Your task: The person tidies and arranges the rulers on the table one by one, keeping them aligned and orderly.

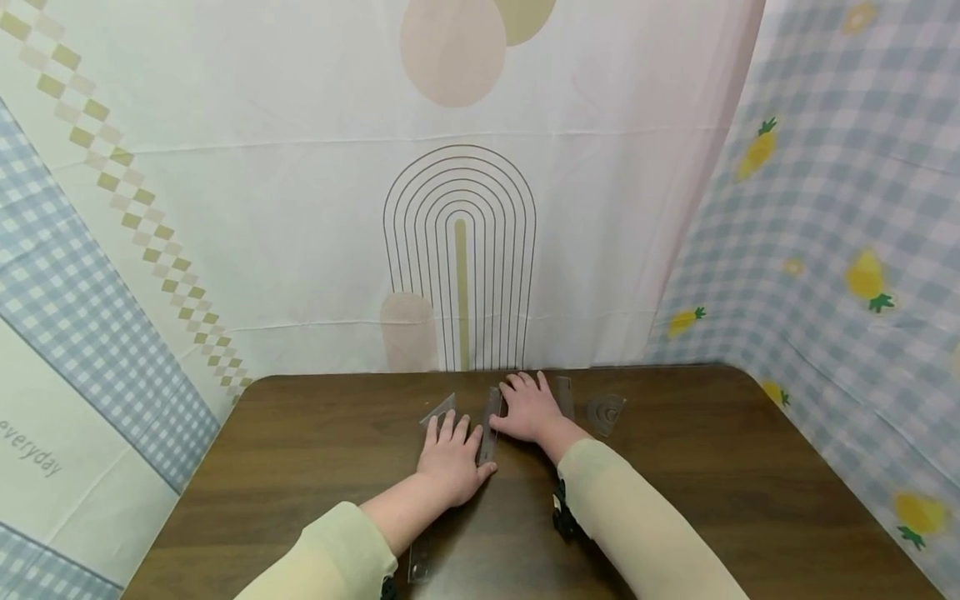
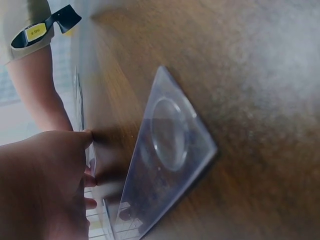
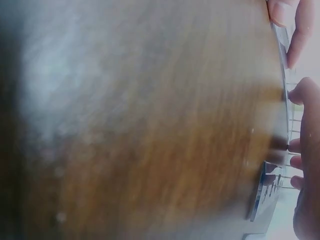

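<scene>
My left hand (image 1: 450,462) lies palm down with fingers spread, its thumb by the lower end of a clear ruler (image 1: 489,417). Across that ruler, my right hand (image 1: 531,412) rests spread, thumb touching the ruler's edge. Beyond my left fingertips shows a clear set square's slanted edge (image 1: 438,408). Clear plastic (image 1: 418,562) also shows beneath the left forearm; whether both are one piece, I cannot tell. The left wrist view shows a clear triangular piece (image 2: 155,195) with a round hole beside the left hand (image 2: 45,185). At the right wrist view's edge is my right hand (image 3: 310,135).
Right of my right hand lies another clear ruler (image 1: 565,392), then a small clear protractor (image 1: 604,413). The dark brown wooden table (image 1: 675,483) ends against a patterned white curtain (image 1: 315,250). A checked curtain (image 1: 810,333) hangs along the right side.
</scene>
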`<state>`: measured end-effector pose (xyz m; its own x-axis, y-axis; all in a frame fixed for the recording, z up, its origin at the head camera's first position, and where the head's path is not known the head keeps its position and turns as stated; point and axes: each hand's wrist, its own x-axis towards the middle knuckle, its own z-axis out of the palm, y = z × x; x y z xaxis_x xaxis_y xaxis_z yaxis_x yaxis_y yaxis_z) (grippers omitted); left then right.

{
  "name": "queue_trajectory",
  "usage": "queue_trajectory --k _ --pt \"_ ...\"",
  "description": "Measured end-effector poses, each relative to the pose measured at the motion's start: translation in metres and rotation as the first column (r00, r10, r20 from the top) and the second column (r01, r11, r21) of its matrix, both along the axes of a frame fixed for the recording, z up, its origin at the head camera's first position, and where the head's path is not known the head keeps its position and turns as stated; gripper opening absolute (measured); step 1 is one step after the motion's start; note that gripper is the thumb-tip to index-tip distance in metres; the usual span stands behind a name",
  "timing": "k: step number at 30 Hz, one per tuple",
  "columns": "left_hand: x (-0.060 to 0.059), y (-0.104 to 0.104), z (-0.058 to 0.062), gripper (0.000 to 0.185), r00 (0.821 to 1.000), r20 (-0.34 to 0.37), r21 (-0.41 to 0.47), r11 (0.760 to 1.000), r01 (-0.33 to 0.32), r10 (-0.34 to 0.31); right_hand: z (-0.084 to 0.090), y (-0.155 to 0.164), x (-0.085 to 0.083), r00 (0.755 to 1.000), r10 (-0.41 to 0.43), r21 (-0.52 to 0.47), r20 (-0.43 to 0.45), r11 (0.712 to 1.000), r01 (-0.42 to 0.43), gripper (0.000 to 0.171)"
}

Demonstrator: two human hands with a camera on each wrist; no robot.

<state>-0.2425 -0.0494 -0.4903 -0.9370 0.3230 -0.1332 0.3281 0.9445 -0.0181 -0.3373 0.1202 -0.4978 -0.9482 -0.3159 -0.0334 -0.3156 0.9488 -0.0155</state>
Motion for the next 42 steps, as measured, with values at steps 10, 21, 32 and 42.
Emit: queue_trajectory --k 10,21,32,42 --pt "-0.0012 0.0014 -0.0019 0.073 1.000 0.009 0.006 1.000 -0.007 0.007 0.0068 -0.0001 -0.0010 1.000 0.007 -0.038 -0.002 0.999 -0.007 0.072" --pt "0.0035 0.0023 0.0027 0.072 1.000 0.000 -0.036 0.999 0.008 -0.008 0.0089 0.0012 -0.0015 1.000 -0.025 -0.142 0.019 0.990 0.027 0.064" --pt "0.0045 0.0007 0.0041 0.072 1.000 -0.014 -0.054 0.998 0.019 -0.020 0.0064 0.0037 -0.0037 0.997 -0.080 -0.215 0.002 0.973 0.078 0.053" --pt "0.0050 -0.0012 0.0025 0.076 1.000 -0.027 0.001 1.000 0.006 -0.006 0.0060 0.0020 0.0005 0.994 -0.108 -0.369 -0.033 0.925 0.088 0.044"
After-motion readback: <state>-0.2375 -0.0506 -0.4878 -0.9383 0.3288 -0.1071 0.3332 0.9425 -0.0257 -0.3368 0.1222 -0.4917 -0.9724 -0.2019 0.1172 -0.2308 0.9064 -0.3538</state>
